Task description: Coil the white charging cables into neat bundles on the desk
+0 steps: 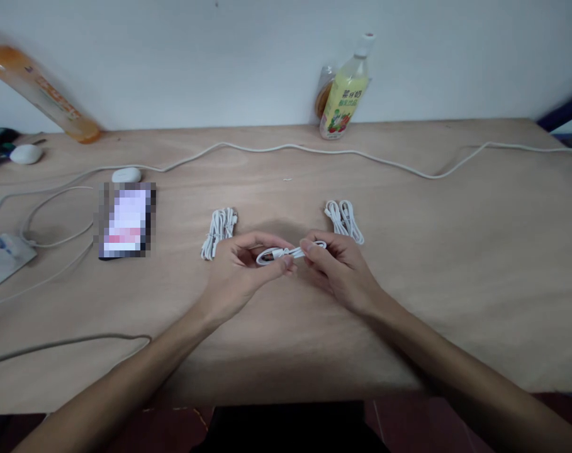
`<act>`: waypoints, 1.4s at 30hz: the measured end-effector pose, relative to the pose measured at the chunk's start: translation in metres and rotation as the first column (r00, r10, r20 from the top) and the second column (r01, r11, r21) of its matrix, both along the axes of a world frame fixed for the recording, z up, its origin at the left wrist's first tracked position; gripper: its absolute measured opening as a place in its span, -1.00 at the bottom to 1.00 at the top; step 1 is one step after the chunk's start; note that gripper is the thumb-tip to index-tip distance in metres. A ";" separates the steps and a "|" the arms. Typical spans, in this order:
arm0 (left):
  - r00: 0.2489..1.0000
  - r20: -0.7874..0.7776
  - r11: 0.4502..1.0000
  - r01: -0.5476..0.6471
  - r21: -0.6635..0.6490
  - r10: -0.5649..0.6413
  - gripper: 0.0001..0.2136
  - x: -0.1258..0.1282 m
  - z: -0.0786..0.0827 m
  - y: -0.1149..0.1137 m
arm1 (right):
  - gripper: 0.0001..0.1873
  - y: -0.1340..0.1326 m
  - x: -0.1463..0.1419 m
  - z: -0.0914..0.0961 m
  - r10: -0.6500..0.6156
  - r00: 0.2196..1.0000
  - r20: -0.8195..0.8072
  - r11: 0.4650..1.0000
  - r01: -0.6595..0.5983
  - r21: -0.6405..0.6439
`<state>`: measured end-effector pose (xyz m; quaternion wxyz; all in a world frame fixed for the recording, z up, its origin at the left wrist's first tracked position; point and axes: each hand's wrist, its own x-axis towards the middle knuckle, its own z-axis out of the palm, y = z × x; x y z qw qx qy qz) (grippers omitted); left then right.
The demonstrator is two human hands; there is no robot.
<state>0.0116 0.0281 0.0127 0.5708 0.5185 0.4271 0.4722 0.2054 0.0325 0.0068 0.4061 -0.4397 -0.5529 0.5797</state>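
Both my hands meet over the middle of the wooden table (pixel 455 264) and pinch one coiled white cable (pixel 286 253) between them. My left hand (pixel 241 274) grips its left end with fingers closed. My right hand (pixel 335 267) holds its right end, fingers curled. A second bundled white cable (pixel 218 231) lies just beyond my left hand. A third bundle (pixel 345 220) lies just beyond my right hand. Neither bundle is touched.
A phone (pixel 125 220) lies left of centre, with a white mouse-like object (pixel 126 175) behind it. A long white cord (pixel 314 151) runs across the back. A drink bottle (pixel 345 91) stands at the wall; an orange bottle (pixel 40 88) leans at far left.
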 end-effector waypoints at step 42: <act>0.999 0.013 0.996 0.048 -0.076 -0.048 -0.74 0.002 0.002 0.001 | -0.52 0.000 -0.001 -0.009 -0.083 0.980 0.179 0.969 0.038 0.246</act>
